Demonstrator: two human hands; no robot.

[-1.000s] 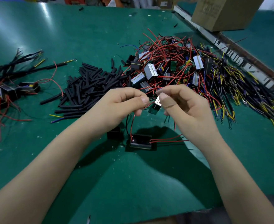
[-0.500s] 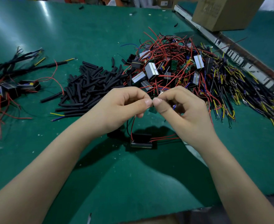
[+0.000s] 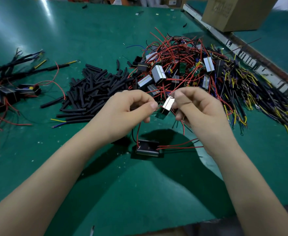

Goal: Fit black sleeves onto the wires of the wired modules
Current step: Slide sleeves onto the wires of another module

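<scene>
Far left on green bench (image 3: 105, 31): sleeved modules (image 3: 8, 94). Then black sleeves (image 3: 92, 92). Left hand (image 3: 129, 111), fingers curled, pinching something unclear. Small module (image 3: 166, 108) between hands. Right hand (image 3: 202, 109) pinching it. Wired modules (image 3: 182, 70) piled behind.

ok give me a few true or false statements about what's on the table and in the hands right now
1. The pile of black sleeves lies left of the tangle of red-wired modules. True.
2. A black module with red wires lies on the green mat below the hands. True.
3. The right hand rests flat on the mat. False: it is raised, gripping a small silver module.
4. The cardboard box sits at far left. False: far right.
5. The left hand is spread open. False: fingers curled.
</scene>
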